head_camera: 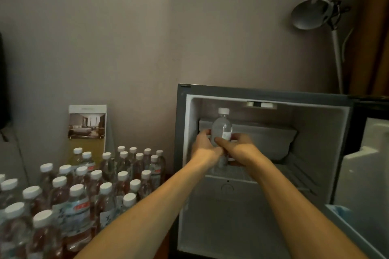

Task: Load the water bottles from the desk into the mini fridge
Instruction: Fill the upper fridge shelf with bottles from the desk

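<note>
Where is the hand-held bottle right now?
Head view: the bottle is upright in the upper left of the open mini fridge, in front of the freezer box, gripped between the left hand and right hand.

held bottle [222, 128] is reading as clear glossy plastic, its cap [223, 110] matt white. counter bottles [77, 206] are looking the same, with shiny film labels. fridge liner [315, 132] is showing smooth white plastic, fridge frame [181, 124] matt grey. lamp shade [309, 13] is looking like satin metal. brochure [86, 124] is showing glossy printed card.
</note>
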The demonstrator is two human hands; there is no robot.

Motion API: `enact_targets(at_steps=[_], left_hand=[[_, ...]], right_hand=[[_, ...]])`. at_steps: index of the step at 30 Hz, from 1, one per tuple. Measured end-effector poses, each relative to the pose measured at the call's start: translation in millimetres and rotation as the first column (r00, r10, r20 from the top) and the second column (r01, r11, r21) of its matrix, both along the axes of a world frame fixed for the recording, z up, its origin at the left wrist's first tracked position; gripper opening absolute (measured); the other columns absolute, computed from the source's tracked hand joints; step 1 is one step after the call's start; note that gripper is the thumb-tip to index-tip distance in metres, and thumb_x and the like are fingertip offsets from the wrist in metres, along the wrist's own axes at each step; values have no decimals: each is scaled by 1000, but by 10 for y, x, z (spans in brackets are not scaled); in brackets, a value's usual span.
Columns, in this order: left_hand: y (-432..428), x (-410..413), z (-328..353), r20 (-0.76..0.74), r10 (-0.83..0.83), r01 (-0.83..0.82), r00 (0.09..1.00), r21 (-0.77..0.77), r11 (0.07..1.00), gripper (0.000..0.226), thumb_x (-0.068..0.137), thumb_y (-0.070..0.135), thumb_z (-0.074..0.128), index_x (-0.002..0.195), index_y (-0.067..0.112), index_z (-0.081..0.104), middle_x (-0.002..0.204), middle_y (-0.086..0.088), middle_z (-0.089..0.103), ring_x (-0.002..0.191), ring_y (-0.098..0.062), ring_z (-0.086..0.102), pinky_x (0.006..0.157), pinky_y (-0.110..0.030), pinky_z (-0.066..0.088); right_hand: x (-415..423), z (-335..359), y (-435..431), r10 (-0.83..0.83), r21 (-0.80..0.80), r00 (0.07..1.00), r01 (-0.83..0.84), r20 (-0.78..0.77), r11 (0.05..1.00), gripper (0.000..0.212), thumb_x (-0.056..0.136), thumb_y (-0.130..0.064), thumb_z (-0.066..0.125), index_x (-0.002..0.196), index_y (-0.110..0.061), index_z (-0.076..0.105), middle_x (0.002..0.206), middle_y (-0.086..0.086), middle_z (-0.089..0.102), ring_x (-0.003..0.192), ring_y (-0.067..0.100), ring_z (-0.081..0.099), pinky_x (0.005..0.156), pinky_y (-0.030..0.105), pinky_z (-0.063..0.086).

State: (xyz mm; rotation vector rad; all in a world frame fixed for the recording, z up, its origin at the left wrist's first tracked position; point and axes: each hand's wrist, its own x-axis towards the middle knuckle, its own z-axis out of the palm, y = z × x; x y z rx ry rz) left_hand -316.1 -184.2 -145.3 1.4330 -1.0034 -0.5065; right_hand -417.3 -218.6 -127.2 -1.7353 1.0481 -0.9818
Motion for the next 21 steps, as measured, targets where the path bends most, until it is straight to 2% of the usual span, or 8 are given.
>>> enact_targets(at_steps=[3, 6, 8, 10, 12, 14, 17, 21], left_hand=[[-86, 50, -4, 169, 50, -51, 984, 3, 999, 54, 93, 4, 69, 141, 18, 49, 130, -5, 63, 118, -26, 63, 83, -26, 47], [-168, 109, -62, 193, 59, -53, 979, -34, 998, 52, 93, 5, 68, 140, 17, 50, 120, -4, 66, 109, -23, 66, 79, -25, 49], [-255, 158, -103, 238, 66, -53, 969, -61, 997, 47, 92, 9, 70, 136, 15, 53, 115, -1, 67, 110, -24, 67, 83, -28, 52], [-329, 192, -146, 333, 133, -109, 933, -90, 990, 39, 92, 12, 70, 130, 14, 58, 118, -7, 70, 110, -27, 67, 87, -32, 55], [-396, 190, -210, 465, 231, -195, 854, -126, 973, 45, 94, 9, 67, 137, 11, 54, 126, -14, 64, 114, -32, 64, 93, -37, 55], [-427, 151, -263, 591, 323, -281, 739, -165, 946, 65, 96, 5, 63, 154, 6, 33, 139, -19, 48, 122, -35, 58, 101, -39, 53], [-449, 139, -284, 724, 423, -319, 545, -288, 903, 79, 95, 4, 67, 159, 4, 19, 147, -20, 35, 128, -35, 54, 101, -40, 55], [-453, 195, -259, 793, 423, -354, 440, -280, 893, 84, 94, -4, 63, 160, -4, 12, 152, -25, 31, 137, -37, 45, 107, -38, 51]], right_hand=[[97, -29, -155, -21, -53, 1000, 21, -10, 998, 26, 93, -28, 75, 110, -16, 60, 110, 10, 72, 98, 28, 71, 90, 49, 61], [146, -75, -298, -23, -122, 1000, 21, -13, 992, 25, 90, -29, 78, 108, -19, 64, 113, 9, 74, 101, 27, 72, 93, 50, 60], [183, -111, -387, -15, -149, 1000, 14, -8, 989, 30, 88, -29, 80, 114, -17, 70, 112, 7, 75, 100, 25, 72, 93, 49, 60], [230, -158, -484, -22, -173, 1000, 24, 14, 985, 34, 85, -27, 82, 116, -18, 72, 109, 5, 77, 98, 24, 73, 91, 50, 61], [285, -193, -563, -29, -198, 999, 35, 37, 979, 37, 82, -25, 84, 116, -17, 73, 107, 5, 77, 96, 23, 74, 88, 50, 62], [328, -204, -596, -13, -194, 998, 23, 53, 981, 41, 84, -20, 83, 122, -17, 70, 108, 7, 76, 96, 25, 74, 87, 49, 63], [341, -204, -650, -1, -169, 998, 11, 61, 985, 41, 86, -13, 80, 125, -19, 67, 107, 8, 75, 92, 27, 74, 84, 50, 63], [376, -205, -665, 6, -155, 1000, -2, 23, 988, 26, 86, -10, 77, 95, -32, 65, 96, 7, 74, 88, 30, 74, 82, 53, 63]])
